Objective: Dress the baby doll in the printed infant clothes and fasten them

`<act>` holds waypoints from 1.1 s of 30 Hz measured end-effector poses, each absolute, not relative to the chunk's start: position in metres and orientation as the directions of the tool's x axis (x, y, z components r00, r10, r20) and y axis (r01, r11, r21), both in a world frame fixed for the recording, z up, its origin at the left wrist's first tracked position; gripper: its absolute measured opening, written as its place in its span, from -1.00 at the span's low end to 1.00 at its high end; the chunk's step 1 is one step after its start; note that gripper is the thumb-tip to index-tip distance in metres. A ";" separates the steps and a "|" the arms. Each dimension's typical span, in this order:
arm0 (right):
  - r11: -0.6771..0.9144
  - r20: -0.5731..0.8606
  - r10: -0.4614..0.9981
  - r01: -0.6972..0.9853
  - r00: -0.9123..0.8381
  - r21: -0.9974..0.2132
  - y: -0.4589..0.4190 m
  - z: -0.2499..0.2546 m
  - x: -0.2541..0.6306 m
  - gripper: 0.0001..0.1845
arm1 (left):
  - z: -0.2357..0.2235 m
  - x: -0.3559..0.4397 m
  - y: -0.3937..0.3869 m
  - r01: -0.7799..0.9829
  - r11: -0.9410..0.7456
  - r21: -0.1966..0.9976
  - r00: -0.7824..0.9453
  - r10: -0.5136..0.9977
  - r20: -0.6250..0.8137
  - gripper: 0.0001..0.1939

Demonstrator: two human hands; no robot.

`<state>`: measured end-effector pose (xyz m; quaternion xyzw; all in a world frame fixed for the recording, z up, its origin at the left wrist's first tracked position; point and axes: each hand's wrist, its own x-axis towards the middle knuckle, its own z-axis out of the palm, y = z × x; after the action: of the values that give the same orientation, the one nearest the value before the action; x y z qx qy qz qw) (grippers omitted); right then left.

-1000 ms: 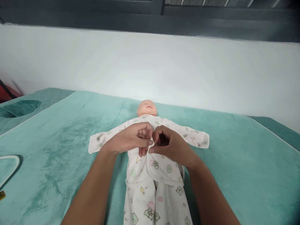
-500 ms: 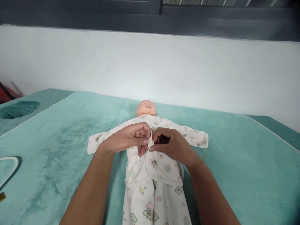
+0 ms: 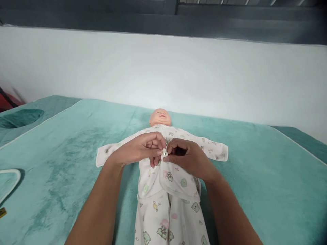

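A baby doll (image 3: 160, 117) lies on its back, its head toward the wall. It wears a white baby shirt (image 3: 176, 183) with small animal prints and matching trousers (image 3: 155, 217). Both sleeves stretch out sideways. At the middle of the chest, my left hand (image 3: 145, 148) pinches the shirt's front edge between thumb and fingers. Facing it, my right hand (image 3: 185, 154) also pinches the front edge. A small round button (image 3: 165, 153) shows between my fingertips. Below my hands the shirt's front panels overlap loosely.
A teal plush cover (image 3: 255, 190) spreads under the doll. On the left are a white curved tube-like handle (image 3: 17, 177), a yellow label (image 3: 2, 212) and a hollow (image 3: 21, 118) in the padding. Behind stands a white wall (image 3: 163, 71) beneath a dark frame (image 3: 102, 17).
My fingertips have shifted slightly around the button, which now shows more plainly between them. Both hands stay at the shirt's front edge, and the doll lies as before.
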<state>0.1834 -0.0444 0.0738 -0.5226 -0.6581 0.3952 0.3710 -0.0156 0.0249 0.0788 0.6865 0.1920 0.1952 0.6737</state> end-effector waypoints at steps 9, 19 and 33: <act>0.166 0.091 0.973 0.365 -0.213 -0.916 -0.042 0.071 0.185 -0.84 | 0.079 -0.016 0.026 0.016 -0.019 1.000 0.848 0.529 -0.003 -0.91; 0.190 0.113 0.968 0.361 -0.222 -0.913 -0.042 0.068 0.185 -0.83 | 0.075 -0.016 0.028 0.019 0.027 0.999 0.844 0.536 -0.031 -0.91; 0.161 0.106 0.981 0.371 -0.163 -0.914 -0.042 0.069 0.183 -0.84 | 0.073 -0.017 0.029 -0.010 0.028 1.000 0.855 0.518 -0.006 -0.92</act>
<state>0.1826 -0.0420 0.0689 -0.5165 -0.6546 0.3910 0.3897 -0.0167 0.0286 0.0735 0.6705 0.1893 0.1910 0.6914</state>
